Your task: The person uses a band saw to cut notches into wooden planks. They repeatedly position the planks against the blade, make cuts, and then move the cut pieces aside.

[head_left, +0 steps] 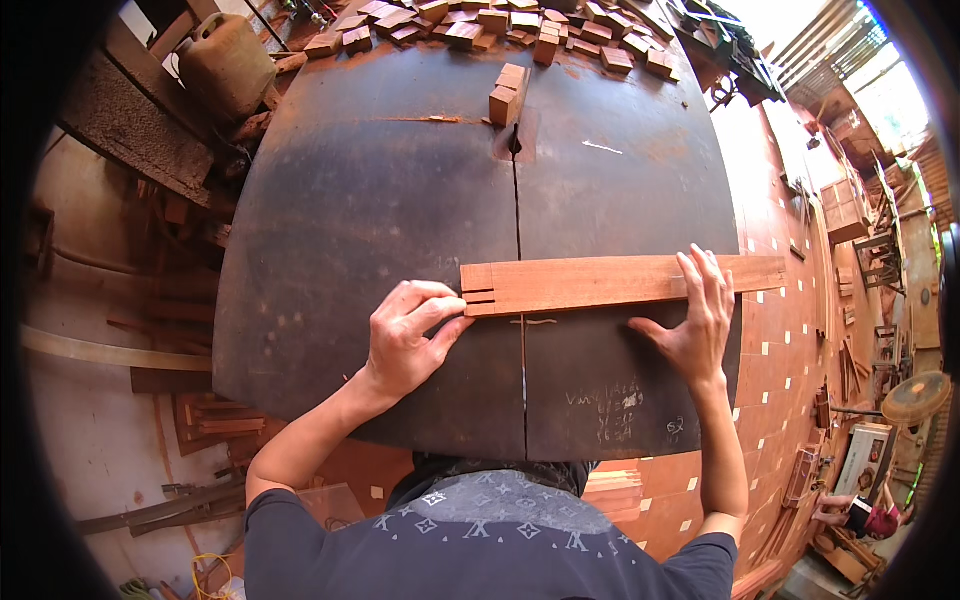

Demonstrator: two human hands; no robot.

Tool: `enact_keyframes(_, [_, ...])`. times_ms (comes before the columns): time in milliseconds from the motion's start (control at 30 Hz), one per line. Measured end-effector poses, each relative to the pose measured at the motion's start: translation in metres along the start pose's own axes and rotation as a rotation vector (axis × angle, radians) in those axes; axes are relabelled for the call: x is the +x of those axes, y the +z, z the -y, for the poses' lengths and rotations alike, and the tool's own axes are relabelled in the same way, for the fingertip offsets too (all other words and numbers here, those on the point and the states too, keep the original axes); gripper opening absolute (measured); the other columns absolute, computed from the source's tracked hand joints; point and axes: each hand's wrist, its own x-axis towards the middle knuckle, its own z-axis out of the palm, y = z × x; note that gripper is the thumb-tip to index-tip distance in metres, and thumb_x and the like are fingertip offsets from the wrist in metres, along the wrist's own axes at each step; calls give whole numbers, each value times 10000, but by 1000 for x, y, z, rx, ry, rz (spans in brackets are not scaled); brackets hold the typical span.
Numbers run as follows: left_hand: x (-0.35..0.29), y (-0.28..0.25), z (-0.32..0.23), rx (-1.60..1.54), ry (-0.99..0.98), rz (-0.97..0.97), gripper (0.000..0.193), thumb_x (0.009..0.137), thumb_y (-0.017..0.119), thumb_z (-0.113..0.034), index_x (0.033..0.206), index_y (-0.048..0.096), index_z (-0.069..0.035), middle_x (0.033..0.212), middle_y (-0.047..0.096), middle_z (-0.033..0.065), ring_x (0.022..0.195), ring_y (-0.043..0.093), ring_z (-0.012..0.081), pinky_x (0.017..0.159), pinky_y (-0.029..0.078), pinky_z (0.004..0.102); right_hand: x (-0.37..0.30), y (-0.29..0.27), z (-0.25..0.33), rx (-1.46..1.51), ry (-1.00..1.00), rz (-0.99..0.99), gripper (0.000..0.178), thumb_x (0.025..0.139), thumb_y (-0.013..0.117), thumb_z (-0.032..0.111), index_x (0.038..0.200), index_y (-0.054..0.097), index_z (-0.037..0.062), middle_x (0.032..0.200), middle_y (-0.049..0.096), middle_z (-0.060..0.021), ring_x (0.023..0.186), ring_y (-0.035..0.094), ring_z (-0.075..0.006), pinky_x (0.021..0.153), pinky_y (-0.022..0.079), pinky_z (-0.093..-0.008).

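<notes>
A long reddish-brown wooden board [585,283] lies across the dark tabletop [340,230], over a straight slit in it. Two narrow parallel slots are cut into the board's left end. My left hand [405,335] pinches that end near the slots, thumb and fingers closed at its near corner. Farther right, my right hand [698,325] has its fingers stretched over the board and its thumb spread apart, off the near edge. The board's right end extends past the table edge.
Small cut wooden blocks [465,35] crowd the far edge of the table. A short stack of blocks [507,95] stands by the slit's far end, amid sawdust. A dusty plastic jug [227,65] is at the far left. Another person [870,517] is at the lower right, near a round fan [915,397].
</notes>
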Motion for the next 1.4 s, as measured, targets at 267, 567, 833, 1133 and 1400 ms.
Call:
enact_keyframes(267, [44, 11, 16, 4, -85, -24, 141, 891, 852, -8, 995, 759, -29, 970, 806, 138, 881, 803, 291, 800, 628, 371, 51, 34, -31, 44, 59, 318, 853, 517, 1008, 624, 1080, 704, 60, 1140, 764, -91, 1154, 709, -314, 1090, 496, -485])
enact_keyframes(567, [114, 54, 65, -106, -59, -119, 80, 921, 853, -4, 987, 810, 9, 976, 827, 143, 828, 808, 195, 748, 630, 298, 107, 67, -65, 12, -31, 158, 868, 543, 1014, 595, 1164, 744, 54, 1121, 769, -93, 1105, 706, -318, 1005, 510, -451])
enact_keyframes(833, [117, 68, 75, -226, -217, -130, 82, 946, 839, 1, 1021, 807, 10, 915, 822, 97, 811, 764, 100, 700, 588, 272, 115, 86, -59, -26, -9, -31, 874, 503, 1014, 651, 1093, 745, 65, 1066, 759, -77, 1065, 700, -320, 1045, 491, -458])
enact_keyframes(1133, [128, 71, 83, -266, -239, -93, 74, 959, 835, -4, 963, 764, 20, 913, 820, 76, 801, 763, 85, 670, 565, 268, 129, 93, -74, -39, 15, 41, 876, 477, 999, 717, 1016, 745, 75, 984, 731, -76, 992, 695, -292, 970, 494, -421])
enact_keyframes(1400, [133, 73, 86, -266, -262, -97, 87, 960, 834, -1, 952, 752, 25, 936, 829, 82, 805, 772, 91, 665, 568, 264, 135, 97, -75, -37, 13, 39, 867, 481, 999, 723, 995, 734, 76, 974, 728, -73, 974, 698, -286, 965, 495, -422])
